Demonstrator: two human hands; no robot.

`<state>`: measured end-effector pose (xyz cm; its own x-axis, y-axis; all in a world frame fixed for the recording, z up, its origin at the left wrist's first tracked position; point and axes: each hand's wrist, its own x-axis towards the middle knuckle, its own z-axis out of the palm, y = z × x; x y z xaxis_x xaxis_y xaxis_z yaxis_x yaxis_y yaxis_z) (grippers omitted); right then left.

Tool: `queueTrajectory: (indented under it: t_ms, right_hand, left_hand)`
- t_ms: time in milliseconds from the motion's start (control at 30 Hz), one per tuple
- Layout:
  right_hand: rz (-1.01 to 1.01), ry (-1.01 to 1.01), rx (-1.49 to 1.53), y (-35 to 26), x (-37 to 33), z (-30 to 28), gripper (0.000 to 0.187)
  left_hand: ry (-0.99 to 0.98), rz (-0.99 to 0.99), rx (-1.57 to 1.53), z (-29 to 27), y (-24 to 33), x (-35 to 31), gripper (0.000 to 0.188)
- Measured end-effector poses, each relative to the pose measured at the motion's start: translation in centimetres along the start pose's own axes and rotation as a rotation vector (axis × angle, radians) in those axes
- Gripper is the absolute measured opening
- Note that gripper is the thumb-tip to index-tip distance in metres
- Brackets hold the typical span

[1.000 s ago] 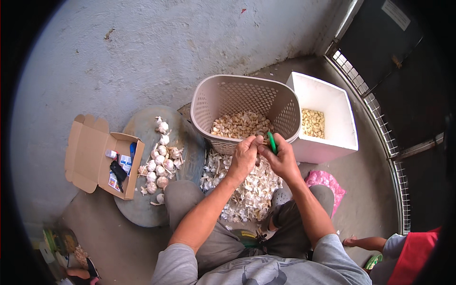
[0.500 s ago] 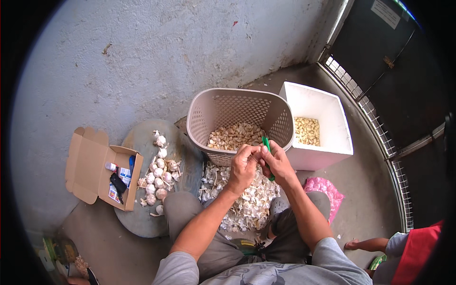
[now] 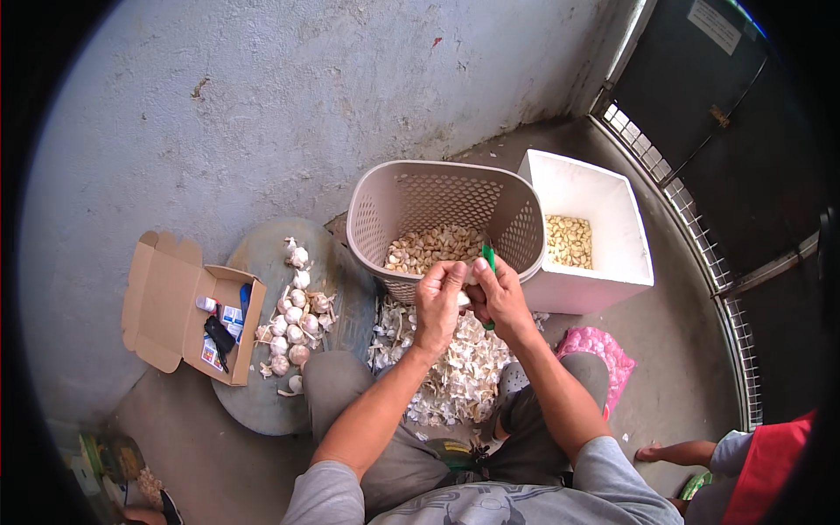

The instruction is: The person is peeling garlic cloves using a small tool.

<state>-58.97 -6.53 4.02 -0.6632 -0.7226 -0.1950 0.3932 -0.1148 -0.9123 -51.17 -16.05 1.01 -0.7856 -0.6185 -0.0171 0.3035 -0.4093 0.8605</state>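
Over the near rim of a taupe plastic basket [image 3: 516, 210], my two hands are close together. My right hand [image 3: 505, 297] is closed on a small green knife [image 3: 487, 255], held upright; its blade is hardly visible. My left hand [image 3: 437, 302] pinches a whitish piece of garlic [image 3: 463, 299] between thumb and fingers, partly hidden by them. Unpeeled cloves [image 3: 429, 249] cover the basket's bottom. Below my hands, a heap of papery garlic skins [image 3: 459, 367] lies between my legs. Whole garlic bulbs [image 3: 296, 315] are piled on a round grey stool top [image 3: 254, 402] at left.
A white foam box [image 3: 604, 284] with peeled cloves [image 3: 569, 241] stands right of the basket. A pink mesh bag [image 3: 604, 359] lies by my right knee. On the stool's left edge sits an open cardboard box [image 3: 157, 306] with small items. Another person's leg [image 3: 682, 452] shows at lower right.
My left hand has turned and shifted slightly left, so whitish garlic now shows between my hands. The green knife has tilted more upright in my right hand.
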Motion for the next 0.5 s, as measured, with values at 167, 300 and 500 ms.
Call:
queueTrajectory:
  t_ms: [167, 300, 500]
  right_hand:
    - [-0.046, 0.042, -0.109, 0.8, 0.5, 0.4, 0.030]
    - [-0.141, 0.038, -0.165, 2.0, 1.0, 0.0, 0.029]
    - [-0.316, 0.097, -0.409, 4.3, 2.0, -0.6, 0.026]
  left_hand:
    - [-0.066, 0.120, 0.168, -0.5, -0.6, 0.6, 0.026]
    - [-0.014, 0.112, 0.204, -0.9, -1.4, 1.1, 0.021]
    - [0.041, -0.020, 0.151, -1.3, -1.2, 0.9, 0.021]
